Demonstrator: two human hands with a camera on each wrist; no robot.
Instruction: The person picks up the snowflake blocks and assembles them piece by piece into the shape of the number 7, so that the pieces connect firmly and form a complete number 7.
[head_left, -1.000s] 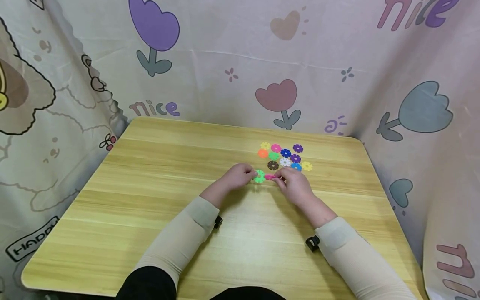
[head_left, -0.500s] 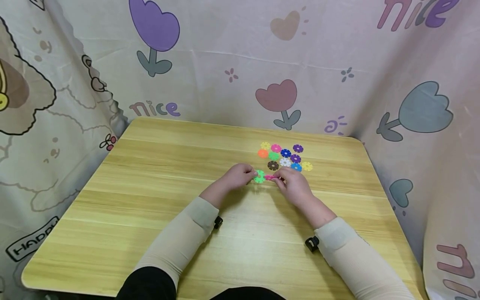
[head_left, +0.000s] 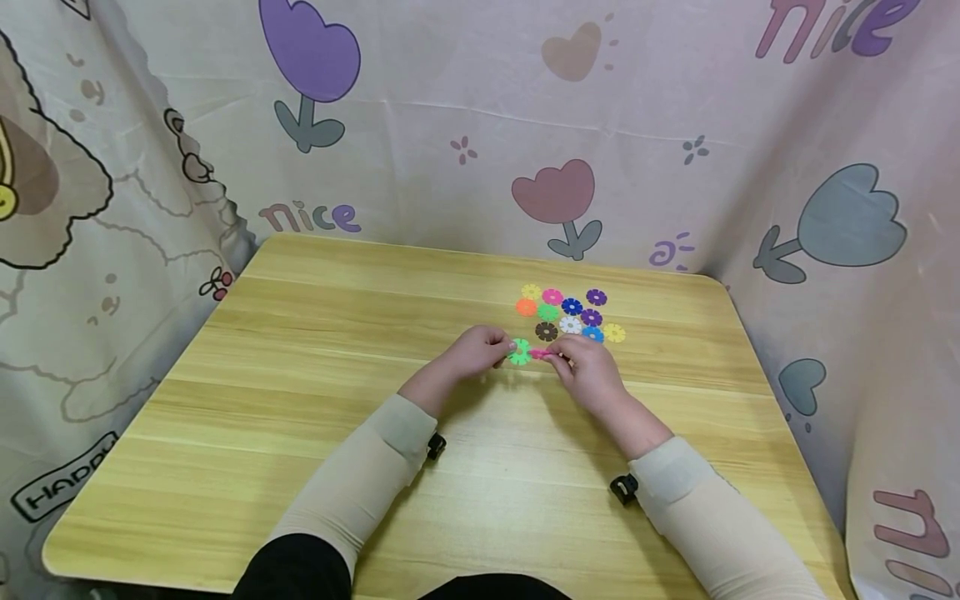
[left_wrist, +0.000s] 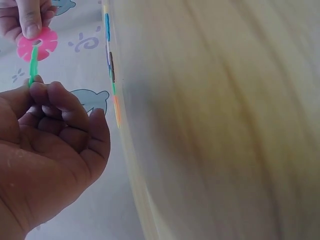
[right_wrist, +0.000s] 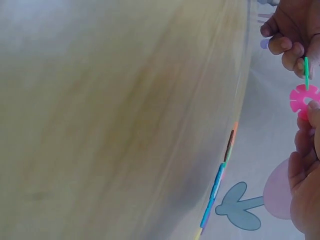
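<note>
Between thumb and fingertips my left hand (head_left: 477, 350) pinches a green notched plastic disc (head_left: 519, 352), its broad face toward the head camera. My right hand (head_left: 589, 367) pinches a pink notched disc (head_left: 537, 354), seen nearly edge-on from the head. The two discs meet at their rims, set crosswise to each other. In the left wrist view the edge of the green disc (left_wrist: 33, 67) reaches into the lower side of the pink disc (left_wrist: 44, 45). How deep their slots engage I cannot tell. Both hands are held above the table.
Just beyond the hands, several loose notched discs lie flat, among them a brown disc (head_left: 546, 332), a white disc (head_left: 570, 324) and an orange disc (head_left: 527, 307). The wooden table (head_left: 300, 400) ends at a printed cloth backdrop (head_left: 435, 100).
</note>
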